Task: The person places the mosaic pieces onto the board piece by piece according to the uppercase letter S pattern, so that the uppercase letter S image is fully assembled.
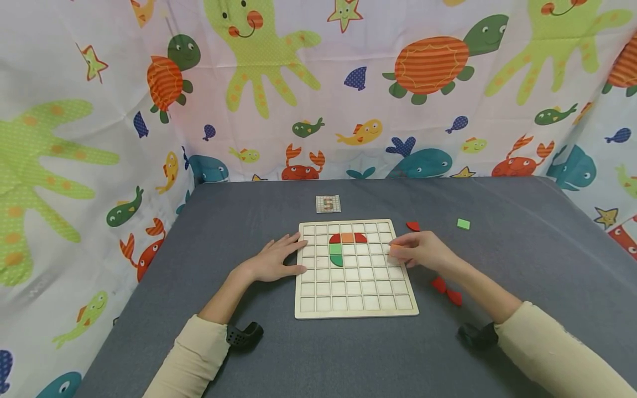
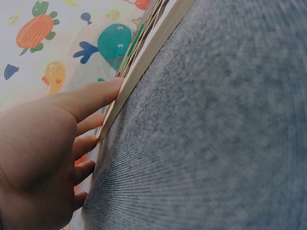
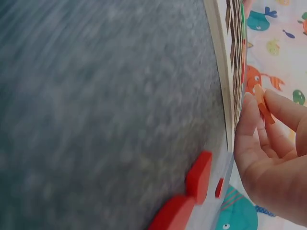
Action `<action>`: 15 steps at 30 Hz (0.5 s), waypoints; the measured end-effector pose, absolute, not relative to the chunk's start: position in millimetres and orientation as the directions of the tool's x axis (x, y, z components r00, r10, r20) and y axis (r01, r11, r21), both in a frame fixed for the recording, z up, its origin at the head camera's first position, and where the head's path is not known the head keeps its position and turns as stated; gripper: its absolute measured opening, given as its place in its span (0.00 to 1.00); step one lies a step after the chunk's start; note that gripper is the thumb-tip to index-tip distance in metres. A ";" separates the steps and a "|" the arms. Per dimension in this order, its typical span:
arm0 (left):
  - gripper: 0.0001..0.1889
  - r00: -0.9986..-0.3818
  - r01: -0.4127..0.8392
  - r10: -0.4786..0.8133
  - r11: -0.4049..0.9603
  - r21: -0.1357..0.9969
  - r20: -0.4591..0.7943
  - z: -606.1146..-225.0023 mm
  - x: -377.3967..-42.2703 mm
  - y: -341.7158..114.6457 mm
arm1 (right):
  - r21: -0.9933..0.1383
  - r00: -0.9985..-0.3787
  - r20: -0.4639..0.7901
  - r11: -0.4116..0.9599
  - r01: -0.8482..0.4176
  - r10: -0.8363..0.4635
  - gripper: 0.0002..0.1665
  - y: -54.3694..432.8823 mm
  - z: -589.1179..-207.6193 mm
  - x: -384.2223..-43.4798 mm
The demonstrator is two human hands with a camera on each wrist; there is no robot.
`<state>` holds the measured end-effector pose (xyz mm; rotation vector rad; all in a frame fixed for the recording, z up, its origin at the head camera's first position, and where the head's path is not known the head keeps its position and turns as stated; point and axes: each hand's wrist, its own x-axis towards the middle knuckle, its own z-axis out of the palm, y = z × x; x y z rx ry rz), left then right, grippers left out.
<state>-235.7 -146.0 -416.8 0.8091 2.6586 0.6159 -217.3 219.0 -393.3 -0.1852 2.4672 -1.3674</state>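
A wooden grid board lies flat on the table, divided into square cells. Near its top sit a red quarter-round piece, an orange square, a second red quarter-round, a light green square and a dark green quarter-round. My left hand rests at the board's left edge, fingers spread and thumb touching the rim. Over the board's right edge my right hand pinches an orange tile between thumb and fingers.
A small pattern card lies behind the board. Right of the board are a red piece, a light green tile and two red pieces near the right forearm. A printed sea-animal cloth hangs behind the grey table.
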 end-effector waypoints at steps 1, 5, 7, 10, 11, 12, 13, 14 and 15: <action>0.38 -0.799 0.456 0.582 0.751 0.477 -0.153 -416.8 -235.6 -146.0 | -0.839 -0.944 -0.214 0.542 0.045 -0.252 0.26 216.6 -393.4 -217.8; 0.38 -0.797 0.459 0.584 0.751 0.475 -0.154 -416.7 -235.7 -146.0 | -0.834 -0.946 -0.225 0.549 0.062 -0.235 0.25 208.7 -394.6 -219.7; 0.38 -0.796 0.460 0.586 0.748 0.478 -0.151 -416.6 -235.7 -146.0 | -0.834 -0.946 -0.230 0.547 0.072 -0.227 0.24 205.0 -395.6 -220.5; 0.38 -0.795 0.461 0.588 0.746 0.482 -0.149 -416.6 -235.7 -146.3 | -0.836 -0.946 -0.226 0.545 0.066 -0.232 0.24 200.1 -396.1 -221.1; 0.38 -0.795 0.460 0.588 0.745 0.483 -0.149 -416.6 -235.7 -146.4 | -0.835 -0.947 -0.227 0.546 0.068 -0.229 0.25 198.3 -396.2 -221.3; 0.38 -0.795 0.460 0.588 0.745 0.483 -0.149 -416.7 -235.7 -146.5 | -0.833 -0.948 -0.224 0.549 0.066 -0.227 0.25 196.5 -396.3 -221.5; 0.38 -0.795 0.460 0.587 0.746 0.482 -0.150 -416.8 -235.7 -146.6 | -0.832 -0.948 -0.221 0.552 0.061 -0.229 0.25 194.8 -396.3 -221.7; 0.38 -0.796 0.460 0.587 0.746 0.481 -0.150 -416.9 -235.8 -146.6 | -0.829 -0.948 -0.220 0.557 0.058 -0.229 0.24 193.1 -396.3 -221.9; 0.38 -0.796 0.460 0.586 0.747 0.480 -0.150 -416.9 -235.9 -146.6 | -0.825 -0.948 -0.223 0.562 0.059 -0.227 0.24 191.4 -396.5 -222.2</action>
